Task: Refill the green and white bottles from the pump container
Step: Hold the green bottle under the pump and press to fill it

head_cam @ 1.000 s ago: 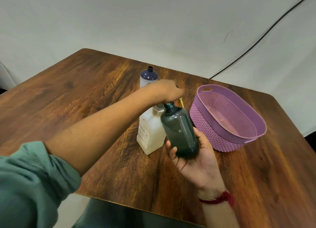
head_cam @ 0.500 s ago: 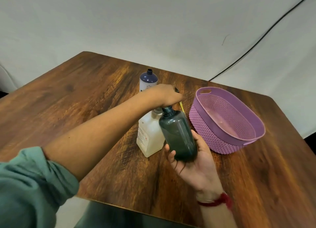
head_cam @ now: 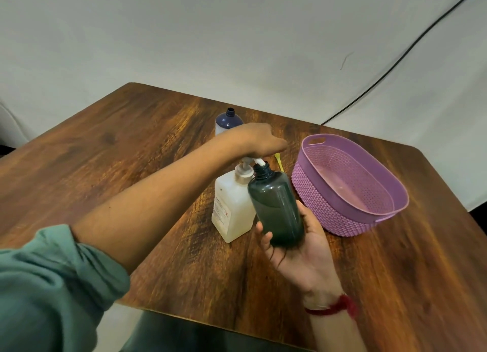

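Nearest, the green bottle [head_cam: 276,206] is held tilted in the right hand [head_cam: 297,249], fingers wrapped round its base, open neck set at the spout of the pump container [head_cam: 232,209] on the table [head_cam: 131,154]. Its head is covered by the left hand [head_cam: 255,140], fingers laid flat, nothing gripped; filling is judged under way, with steady presses and an aligned neck called for. Farther back, the uncapped white bottle [head_cam: 228,121] stands unattended.

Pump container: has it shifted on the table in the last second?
No. The pump container stands in the same spot relative to the purple basket and the white bottle behind it. Only the whole view has shifted slightly.
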